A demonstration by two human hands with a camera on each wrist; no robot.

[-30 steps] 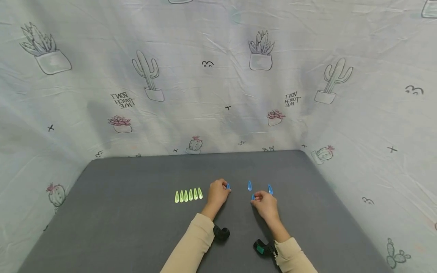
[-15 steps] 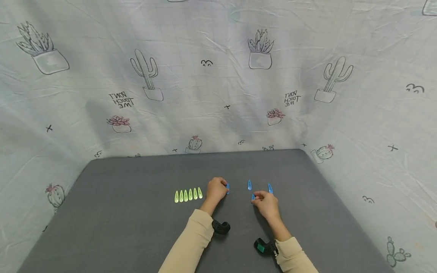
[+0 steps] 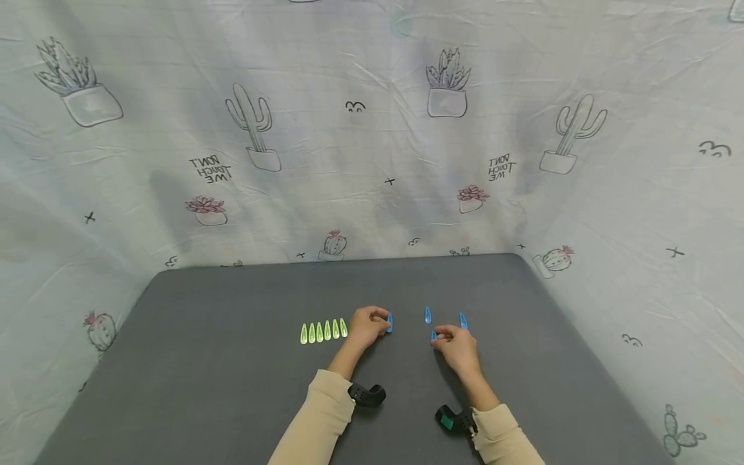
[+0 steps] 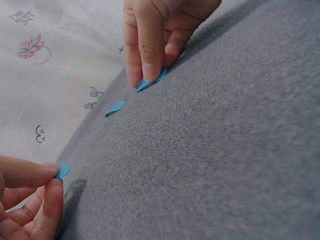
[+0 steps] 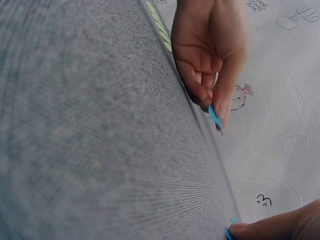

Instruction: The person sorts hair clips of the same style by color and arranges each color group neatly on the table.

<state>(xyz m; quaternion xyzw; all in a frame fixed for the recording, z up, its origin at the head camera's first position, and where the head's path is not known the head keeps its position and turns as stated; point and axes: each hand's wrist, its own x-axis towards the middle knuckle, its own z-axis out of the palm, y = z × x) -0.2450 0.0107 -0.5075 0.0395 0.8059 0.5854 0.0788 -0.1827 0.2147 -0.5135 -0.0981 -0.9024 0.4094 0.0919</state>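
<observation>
My left hand (image 3: 364,327) pinches a blue snap hair clip (image 3: 390,323) between thumb and fingertips, right of a row of green snap hair clips (image 3: 323,330). In the left wrist view this clip (image 4: 62,170) sticks out past the fingertips. My right hand (image 3: 457,349) pinches another blue snap clip (image 3: 433,335) close over the table; its fingers cover part of it. Between the hands and a little farther back lies a third blue clip (image 3: 427,315). One more blue clip (image 3: 463,320) rests just beyond the right hand's knuckles.
The grey cloth-covered table (image 3: 203,374) reaches back to a white curtain (image 3: 325,161) printed with cacti, which also hangs at both sides. A black wrist camera (image 3: 367,395) sits on the left wrist, another black camera (image 3: 454,420) on the right.
The left wrist has swung left and the left hand has turned, so more of its blue clip shows. The right hand keeps its pinch in about the same place. The head view shifts slightly.
</observation>
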